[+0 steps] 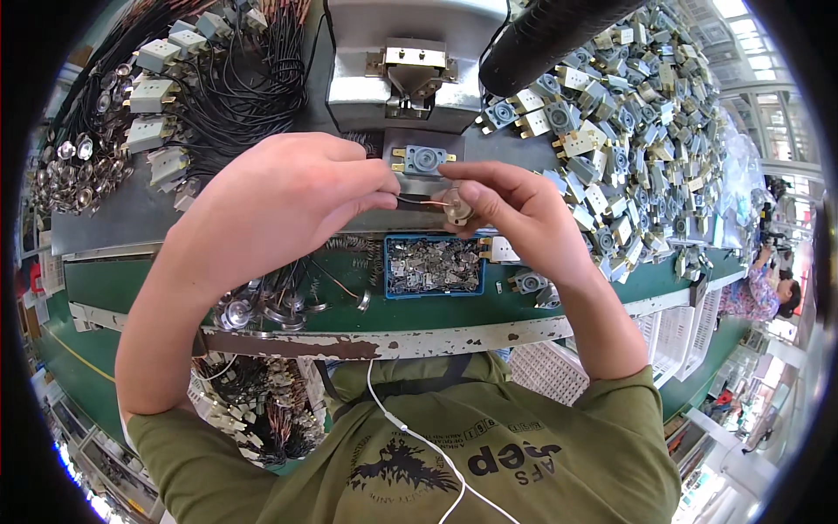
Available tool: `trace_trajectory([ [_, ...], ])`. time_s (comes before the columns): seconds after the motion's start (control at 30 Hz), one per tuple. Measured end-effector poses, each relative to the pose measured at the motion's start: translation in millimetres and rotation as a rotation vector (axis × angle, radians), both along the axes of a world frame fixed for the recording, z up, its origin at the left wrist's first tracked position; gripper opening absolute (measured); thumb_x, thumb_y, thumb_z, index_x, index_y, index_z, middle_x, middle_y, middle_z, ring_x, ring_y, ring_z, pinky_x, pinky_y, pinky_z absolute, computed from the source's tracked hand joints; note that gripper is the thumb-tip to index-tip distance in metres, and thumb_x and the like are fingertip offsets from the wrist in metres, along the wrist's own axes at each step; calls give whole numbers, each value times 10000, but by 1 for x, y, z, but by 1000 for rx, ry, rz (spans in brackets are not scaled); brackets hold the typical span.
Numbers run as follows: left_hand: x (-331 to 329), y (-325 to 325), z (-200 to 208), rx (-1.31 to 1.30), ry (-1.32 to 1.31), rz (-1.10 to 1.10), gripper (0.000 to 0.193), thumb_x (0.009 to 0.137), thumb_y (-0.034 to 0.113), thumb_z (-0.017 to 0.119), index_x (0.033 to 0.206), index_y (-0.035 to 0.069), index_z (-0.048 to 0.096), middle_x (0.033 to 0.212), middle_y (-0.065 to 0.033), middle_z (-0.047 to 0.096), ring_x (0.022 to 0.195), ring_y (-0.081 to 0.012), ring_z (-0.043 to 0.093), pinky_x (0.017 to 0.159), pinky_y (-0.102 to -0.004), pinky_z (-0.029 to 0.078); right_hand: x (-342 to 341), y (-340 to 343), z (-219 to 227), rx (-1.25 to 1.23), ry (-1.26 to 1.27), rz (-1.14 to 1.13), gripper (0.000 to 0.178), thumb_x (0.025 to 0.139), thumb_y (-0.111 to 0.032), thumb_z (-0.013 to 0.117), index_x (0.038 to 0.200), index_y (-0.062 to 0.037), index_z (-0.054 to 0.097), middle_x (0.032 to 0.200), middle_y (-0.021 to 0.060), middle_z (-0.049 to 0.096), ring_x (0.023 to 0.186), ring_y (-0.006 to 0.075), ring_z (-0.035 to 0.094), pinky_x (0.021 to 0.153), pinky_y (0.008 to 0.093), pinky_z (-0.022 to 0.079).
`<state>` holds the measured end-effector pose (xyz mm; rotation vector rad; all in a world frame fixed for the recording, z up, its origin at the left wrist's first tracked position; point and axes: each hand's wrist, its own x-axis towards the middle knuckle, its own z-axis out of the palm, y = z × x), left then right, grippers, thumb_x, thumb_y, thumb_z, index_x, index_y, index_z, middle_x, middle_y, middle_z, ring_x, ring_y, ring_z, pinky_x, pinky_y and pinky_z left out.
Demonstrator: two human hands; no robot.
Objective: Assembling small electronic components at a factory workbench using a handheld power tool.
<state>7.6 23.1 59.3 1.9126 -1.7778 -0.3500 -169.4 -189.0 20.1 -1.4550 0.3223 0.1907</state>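
Note:
My left hand (pixel 301 179) is closed, pinching a thin black wire (pixel 410 200) whose bare copper end points right. That end meets a small round metal cap (pixel 456 210), which my right hand (pixel 537 214) grips between thumb and fingers. Whether the copper is fixed to the cap I cannot tell. Just beyond my fingertips a grey plastic block with brass tabs (pixel 425 159) sits on the metal plate, a round recess facing up. Nearer to me lies a blue tray (pixel 434 296) full of small metal clips.
A metal machine (pixel 419 22) stands ahead, with a thick black tube (pixel 546 44) slanting beside it. Many grey blocks (pixel 628 131) heap at the right. Bundled black wires (pixel 240 105) and round metal caps (pixel 83 175) fill the left. The worn bench edge (pixel 410 345) runs before me.

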Motion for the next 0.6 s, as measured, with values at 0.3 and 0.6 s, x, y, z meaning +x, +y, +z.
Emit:
trace_trajectory([
  [0.3,5,6,1,-58,24,-20,126,876,93,719,992,54,691,805,-110,651,778,-326,655,693,-432,520,-4,10,14,-832,-378,172,416,909,16,737,1313,59,647,1256,154,727,1059,222,730,930,364,594],
  [0.6,-1,1,-20,-113,-24,17,217,825,68,692,1041,86,691,842,-73,651,809,-259,661,698,-375,540,14,20,34,-250,-431,-86,128,981,-15,648,1101,28,668,1113,139,734,1043,213,700,889,346,561],
])
